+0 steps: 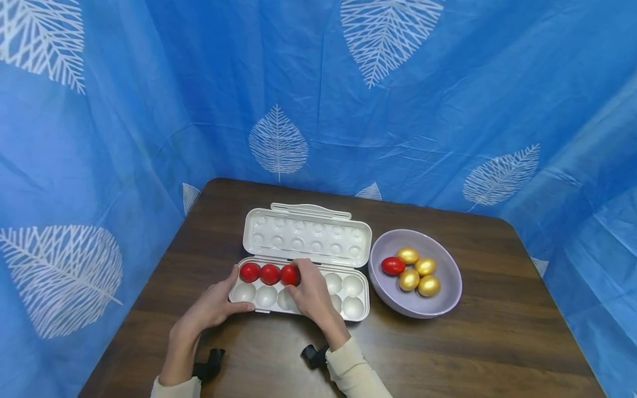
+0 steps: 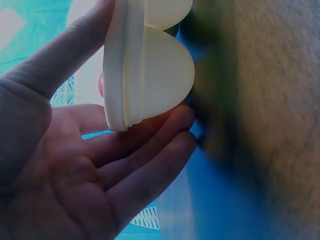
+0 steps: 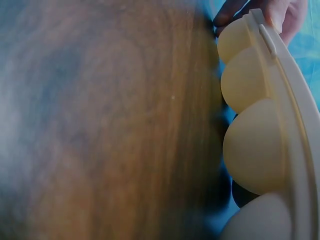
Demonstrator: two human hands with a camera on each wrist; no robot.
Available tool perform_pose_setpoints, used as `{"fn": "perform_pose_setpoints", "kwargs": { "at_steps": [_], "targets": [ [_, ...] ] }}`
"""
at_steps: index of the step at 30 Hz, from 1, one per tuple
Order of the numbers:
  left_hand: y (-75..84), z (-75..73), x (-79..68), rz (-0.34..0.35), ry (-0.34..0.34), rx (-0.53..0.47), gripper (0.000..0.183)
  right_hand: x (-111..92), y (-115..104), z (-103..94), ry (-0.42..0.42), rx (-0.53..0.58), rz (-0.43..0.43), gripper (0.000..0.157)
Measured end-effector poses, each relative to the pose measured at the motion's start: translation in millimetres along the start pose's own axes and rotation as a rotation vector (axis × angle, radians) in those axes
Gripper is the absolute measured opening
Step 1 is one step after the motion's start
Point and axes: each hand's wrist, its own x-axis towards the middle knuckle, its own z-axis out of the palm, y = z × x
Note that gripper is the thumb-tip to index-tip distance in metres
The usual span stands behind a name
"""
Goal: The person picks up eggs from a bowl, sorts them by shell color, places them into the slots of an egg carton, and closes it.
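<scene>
A white egg carton (image 1: pixel 343 301) lies open on the table, its lid (image 1: pixel 307 235) folded back. Three red eggs fill the left cups of its far row: one (image 1: pixel 249 272), a second (image 1: pixel 269 274) and a third (image 1: pixel 288 275). My right hand (image 1: pixel 298 272) reaches over the carton and its fingertips hold that third egg in its cup. My left hand (image 1: pixel 234 293) grips the carton's left end, thumb on the rim. In the left wrist view my fingers (image 2: pixel 150 150) lie under the cups (image 2: pixel 160 75). The right wrist view shows only the cups' undersides (image 3: pixel 252 145).
A lilac bowl (image 1: pixel 443 298) stands just right of the carton with one red egg (image 1: pixel 392 266) and several golden eggs (image 1: pixel 418 273). The brown table (image 1: pixel 497 342) is walled by a blue leaf-print cloth (image 1: pixel 398 110) at the back and both sides.
</scene>
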Motion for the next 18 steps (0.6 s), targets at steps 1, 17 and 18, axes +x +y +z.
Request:
{"fn": "perform_pose_setpoints", "kwargs": {
  "at_steps": [1, 17, 18],
  "targets": [
    [0.9, -0.2, 0.5, -0.008, -0.006, 0.000, 0.112, -0.3, -0.1, -0.5, -0.004, -0.010, -0.009, 0.044],
    [4.9, -2.0, -1.2, -0.052, -0.025, -0.004, 0.112, -4.2, 7.7, -8.5, -0.044, -0.019, -0.049, 0.041],
    [4.2, -1.7, -1.0, -0.050, -0.024, -0.008, 0.112, -4.4, 7.8, -9.0, -0.046, -0.014, -0.050, 0.042]
  ]
}}
